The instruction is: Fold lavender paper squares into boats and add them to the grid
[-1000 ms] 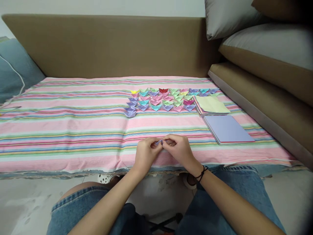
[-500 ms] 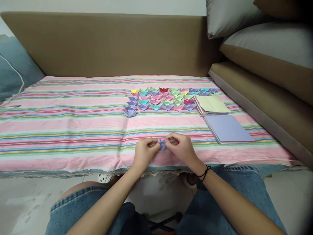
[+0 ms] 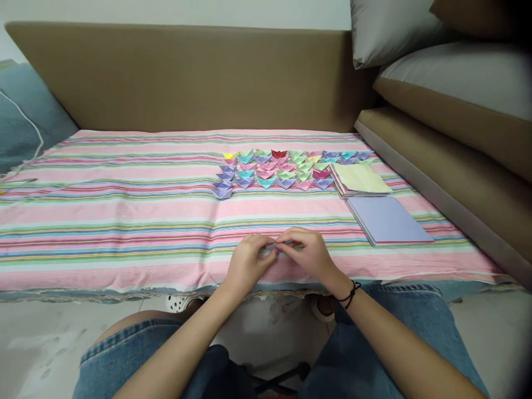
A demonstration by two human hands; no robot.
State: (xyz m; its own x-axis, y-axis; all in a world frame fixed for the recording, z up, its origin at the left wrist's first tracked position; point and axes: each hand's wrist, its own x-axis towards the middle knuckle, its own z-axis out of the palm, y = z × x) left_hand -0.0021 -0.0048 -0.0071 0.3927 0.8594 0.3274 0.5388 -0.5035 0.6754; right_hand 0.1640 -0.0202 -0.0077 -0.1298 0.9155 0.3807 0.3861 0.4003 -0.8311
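Note:
My left hand (image 3: 247, 263) and my right hand (image 3: 310, 255) meet near the front edge of the striped cloth (image 3: 124, 221), fingers pinched on a small folded purple paper piece (image 3: 272, 247) that is mostly hidden between them. Farther back, several small folded paper shapes (image 3: 282, 166) in purple, teal, pink, green, red and yellow lie in rows. Right of them sit a stack of paper with a pale yellow sheet on top (image 3: 361, 178) and a stack with a lavender sheet on top (image 3: 388, 220).
A brown padded backrest (image 3: 187, 77) runs behind the cloth. Brown and grey cushions (image 3: 453, 94) are piled at the right. A teal pillow (image 3: 25, 122) with a white cord lies at the far left. My knees in denim shorts are below, over a pale floor.
The purple piece showed more between my fingers half a second ago; now my fingers have closed over it and it lies flatter. Both hands stay in the same spot.

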